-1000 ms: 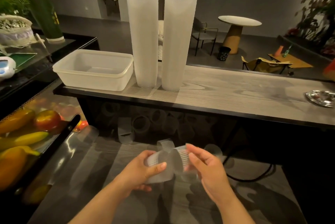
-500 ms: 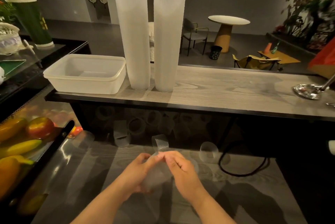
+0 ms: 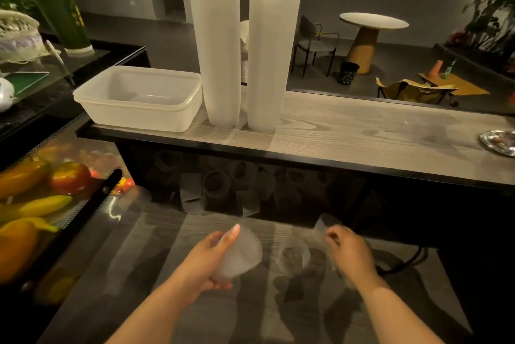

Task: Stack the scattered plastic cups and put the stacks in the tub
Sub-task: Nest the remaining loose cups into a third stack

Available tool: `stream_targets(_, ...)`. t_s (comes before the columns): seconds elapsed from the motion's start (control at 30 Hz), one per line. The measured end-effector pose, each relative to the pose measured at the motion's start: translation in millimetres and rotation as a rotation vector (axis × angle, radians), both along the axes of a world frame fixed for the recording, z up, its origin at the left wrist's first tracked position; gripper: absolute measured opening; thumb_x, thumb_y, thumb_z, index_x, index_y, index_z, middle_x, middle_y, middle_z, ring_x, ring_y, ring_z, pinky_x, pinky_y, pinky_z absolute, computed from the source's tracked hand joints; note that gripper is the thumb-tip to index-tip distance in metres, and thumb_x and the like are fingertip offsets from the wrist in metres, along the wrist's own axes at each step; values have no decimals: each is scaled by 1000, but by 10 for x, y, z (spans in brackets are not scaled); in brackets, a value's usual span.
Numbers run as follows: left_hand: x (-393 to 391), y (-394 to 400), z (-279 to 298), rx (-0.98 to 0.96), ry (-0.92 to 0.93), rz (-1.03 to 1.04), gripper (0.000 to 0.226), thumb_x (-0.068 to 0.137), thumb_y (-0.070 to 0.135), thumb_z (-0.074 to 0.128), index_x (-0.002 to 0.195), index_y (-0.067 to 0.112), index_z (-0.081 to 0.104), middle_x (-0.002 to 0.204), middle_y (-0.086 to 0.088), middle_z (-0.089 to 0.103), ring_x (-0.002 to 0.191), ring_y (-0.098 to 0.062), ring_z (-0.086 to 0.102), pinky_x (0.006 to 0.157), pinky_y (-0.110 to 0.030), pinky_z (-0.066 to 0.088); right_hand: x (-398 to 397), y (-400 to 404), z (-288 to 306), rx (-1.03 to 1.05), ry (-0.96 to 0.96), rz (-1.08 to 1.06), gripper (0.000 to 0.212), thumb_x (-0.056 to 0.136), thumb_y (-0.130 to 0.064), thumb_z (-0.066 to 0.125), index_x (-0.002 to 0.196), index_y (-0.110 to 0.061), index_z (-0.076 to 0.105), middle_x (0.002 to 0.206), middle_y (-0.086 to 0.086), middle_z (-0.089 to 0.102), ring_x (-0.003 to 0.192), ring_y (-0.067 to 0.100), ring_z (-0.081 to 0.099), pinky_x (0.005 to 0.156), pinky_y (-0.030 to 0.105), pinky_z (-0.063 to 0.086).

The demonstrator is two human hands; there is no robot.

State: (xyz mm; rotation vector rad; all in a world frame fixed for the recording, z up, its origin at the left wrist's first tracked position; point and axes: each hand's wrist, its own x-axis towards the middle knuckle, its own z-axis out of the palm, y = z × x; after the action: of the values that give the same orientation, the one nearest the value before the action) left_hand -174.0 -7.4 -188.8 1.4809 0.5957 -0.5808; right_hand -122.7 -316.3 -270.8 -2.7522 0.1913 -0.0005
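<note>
While the left hand (image 3: 211, 263) curls round a small stack of ribbed clear cups (image 3: 241, 256) — thumb up along its side, fingers beneath, the open mouth tilted up and away — the right hand (image 3: 349, 253) reaches out to the right of that stack and pinches the rim of a single clear cup (image 3: 324, 228) between thumb and fingertips. Another clear cup (image 3: 295, 257) lies on the lower counter (image 3: 167, 246) between the two hands, just right of the held stack. Beyond and above the stack, on the raised wooden shelf (image 3: 362, 134), the white tub (image 3: 139, 98) sits — two tall cup stacks (image 3: 220, 37) stand upright just right of it. More loose cups (image 3: 217, 185) lie dimly under the shelf edge.
</note>
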Motion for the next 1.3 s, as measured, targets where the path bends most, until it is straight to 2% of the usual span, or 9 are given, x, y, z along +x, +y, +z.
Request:
stream_targets(0.13,-67,-40,-15,-15,44,15,55,83,69,49,123,31,53,119,-6,64,103,-28,67,82,-46,60,-280,494,547,889,-135,-109,30,92,-19,66,113,-38,54,84,-2,69,79,13,67,70,28,56)
stream_targets(0.23,-101,-54,27,4,23,-20,68,74,75,45,126,32,51,116,-6,66,99,-27,69,72,-40,60,-538,879,848,1127,-66,117,35,92,-2,62,112,-31,65,72,-1,67,66,9,62,65,23,54)
stream_targets(0.43,-147,-1,47,75,-79,-102,102,56,98,44,134,32,50,121,-7,63,104,-29,67,75,-42,62,-658,1214,856,937,-104,284,37,94,-13,64,114,-45,62,98,-21,70,87,-1,65,71,15,52)
stream_targets(0.67,-193,-19,84,43,-45,-65,82,73,79,42,134,25,46,119,-11,63,103,-30,67,83,-47,59,-698,1191,820,592,-182,423,39,101,-23,52,137,-36,52,98,-7,67,75,3,59,74,24,53)
stream_targets(0.83,-233,81,75,-22,-77,-56,75,78,77,51,132,25,49,119,-11,65,104,-30,68,82,-44,60,-776,1342,842,488,-220,473,38,100,-18,54,137,-28,55,103,-16,64,90,-14,55,80,4,41)
stream_targets(1.03,-254,334,60,32,-78,-21,68,76,76,61,126,31,52,123,-9,63,107,-32,66,87,-48,59,-810,1553,981,661,152,579,39,102,-25,48,135,-44,53,122,-28,59,96,-18,52,96,10,42)
stream_targets(1.13,-253,420,63,47,-66,15,49,86,62,61,121,29,56,115,-11,65,102,-33,67,82,-45,57,-760,1600,937,760,-66,427,35,96,-22,59,124,-43,62,107,-19,63,84,1,58,78,16,48)
stream_targets(1.2,-262,478,73,25,-44,56,50,83,61,65,120,30,55,117,-10,62,103,-34,65,86,-48,57,-622,1536,749,554,-227,199,35,90,-25,65,120,-44,62,110,-15,58,91,4,59,79,21,47)
stream_targets(1.3,-290,597,70,-28,-50,76,67,66,66,76,120,32,56,122,-7,54,108,-34,60,81,-55,59,-405,1287,372,35,154,-58,63,89,-39,61,146,-46,35,151,1,30,137,25,37,109,40,36)
